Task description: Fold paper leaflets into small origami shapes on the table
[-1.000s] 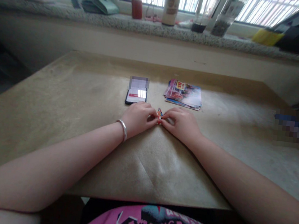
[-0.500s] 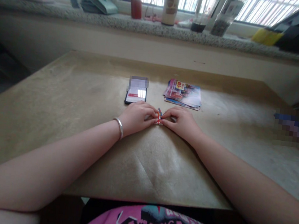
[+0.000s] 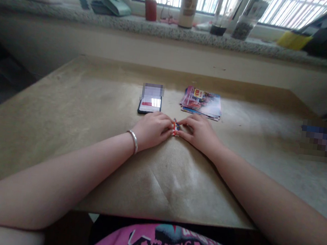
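Note:
Between my two hands, on the table, is a small folded piece of printed paper (image 3: pixel 176 128) in red, white and blue. My left hand (image 3: pixel 155 128), with a silver bangle (image 3: pixel 133 141) at the wrist, pinches its left side. From the right, my right hand (image 3: pixel 199 133) grips the other side between thumb and fingers. Much of the piece is hidden by the fingertips. Just beyond my left hand lies a phone (image 3: pixel 150 107) with a lit screen. A stack of printed leaflets (image 3: pixel 201 102) rests behind my right hand.
The table (image 3: pixel 61 126) has a tan cover with creases near the front edge. A blurred-out flat item (image 3: pixel 326 143) lies at the far right. Along the granite sill (image 3: pixel 163 29) stand a red bottle (image 3: pixel 150 7), a tall cream bottle (image 3: pixel 189 6) and other containers.
My fingers have shifted slightly on the small paper, and more of its red and blue shows. Both hands stay in the same place. The view has moved a little.

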